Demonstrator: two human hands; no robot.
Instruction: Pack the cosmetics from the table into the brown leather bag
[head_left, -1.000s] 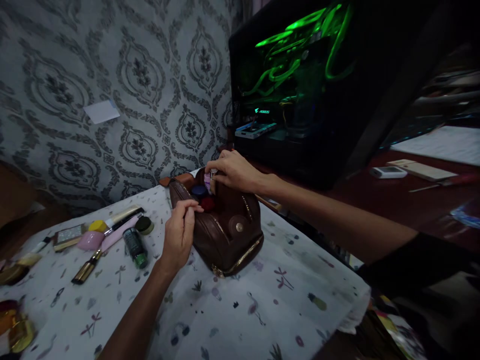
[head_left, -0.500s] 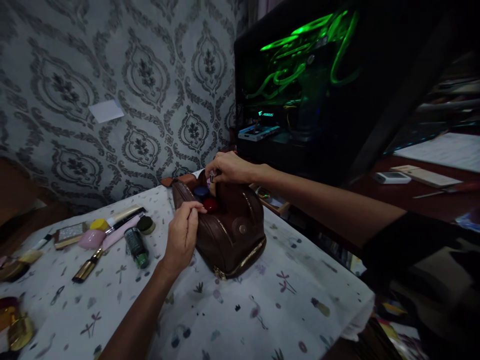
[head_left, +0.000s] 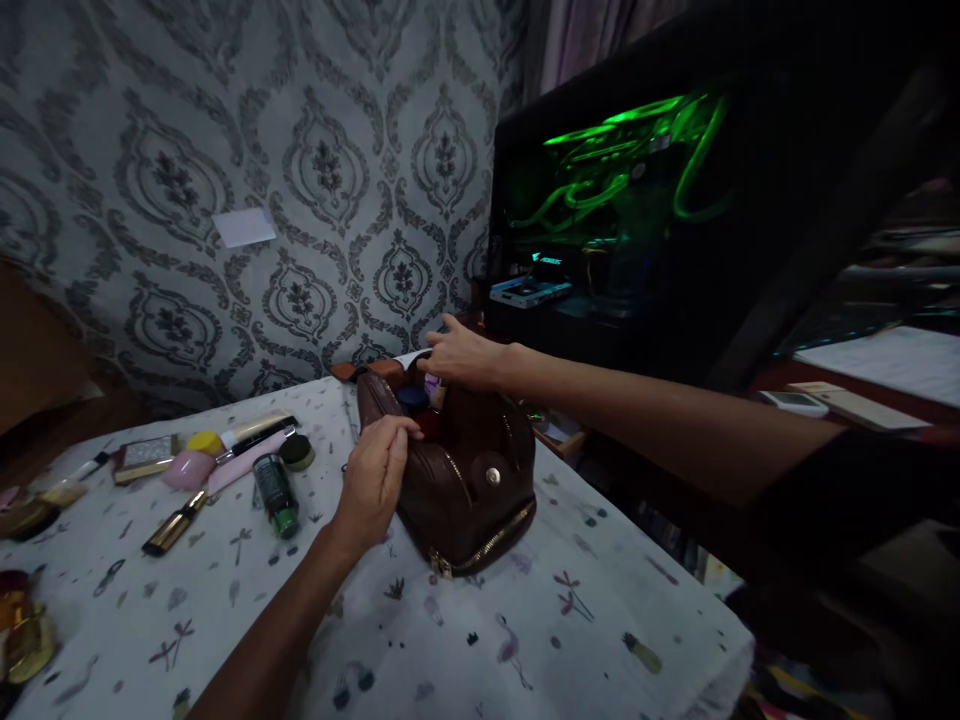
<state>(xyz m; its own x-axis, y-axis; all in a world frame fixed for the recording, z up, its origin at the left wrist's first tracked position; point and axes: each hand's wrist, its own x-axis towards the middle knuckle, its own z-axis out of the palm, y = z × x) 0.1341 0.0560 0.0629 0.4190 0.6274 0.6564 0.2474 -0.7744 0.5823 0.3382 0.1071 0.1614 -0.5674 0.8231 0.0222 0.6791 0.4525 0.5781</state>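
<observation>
A brown leather bag [head_left: 480, 520] stands unzipped on the patterned tablecloth. My left hand [head_left: 379, 470] is closed on the near-left edge of its opening. Above the far rim, my right hand [head_left: 466, 355] has its fingers apart, one of them stretched out, and no item shows in them. Inside the bag I see a dark blue round lid [head_left: 412, 400] and a small pinkish-purple item [head_left: 432, 386] standing close below my right hand. Something red lies deeper, mostly behind my left fingers.
Left of the bag lie a green bottle [head_left: 274, 495], a dark-lidded jar [head_left: 297, 452], a pink sponge [head_left: 187, 470], a gold-and-black tube [head_left: 174, 523] and a palette [head_left: 144, 458]. A green-lit computer case [head_left: 615, 200] stands behind. The table's edge [head_left: 675, 560] runs along the right.
My right hand has let go of the small item, which now sits in the bag, and has lifted its fingers. The left hand keeps its grip. The view has shifted slightly.
</observation>
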